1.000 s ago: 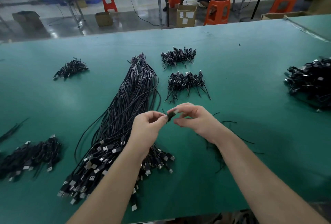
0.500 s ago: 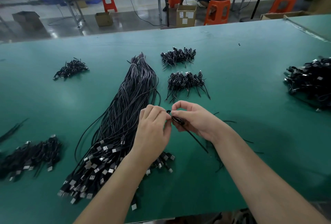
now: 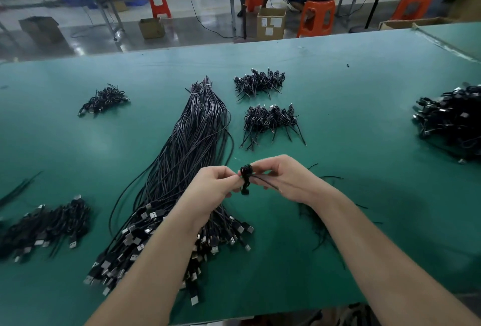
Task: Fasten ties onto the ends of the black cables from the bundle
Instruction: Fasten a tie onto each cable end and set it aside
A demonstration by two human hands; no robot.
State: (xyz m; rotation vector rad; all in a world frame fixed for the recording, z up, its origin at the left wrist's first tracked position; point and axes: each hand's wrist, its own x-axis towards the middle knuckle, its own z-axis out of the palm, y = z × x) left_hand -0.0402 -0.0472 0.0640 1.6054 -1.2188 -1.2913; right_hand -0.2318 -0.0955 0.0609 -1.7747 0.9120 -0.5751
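A wide green surface (image 3: pixel 364 107) at a factory workstation carries a long bundle (image 3: pixel 187 148) of black cables, its plug ends fanned toward the worker, with smaller heaps of finished cables (image 3: pixel 268 122) set apart beyond and to both sides. Above the surface, just right of the bundle, the left hand (image 3: pixel 210 187) pinches one side of a small coiled cable (image 3: pixel 246 178) while the right hand (image 3: pixel 289 178) curls round the other side, its fingers closed on the thin tie (image 3: pixel 263 180) trailing from the coil. The step appears to be cinching the tie. Done well, the left hand would keep the loops pressed flat while the right draws the tie snug around the middle.
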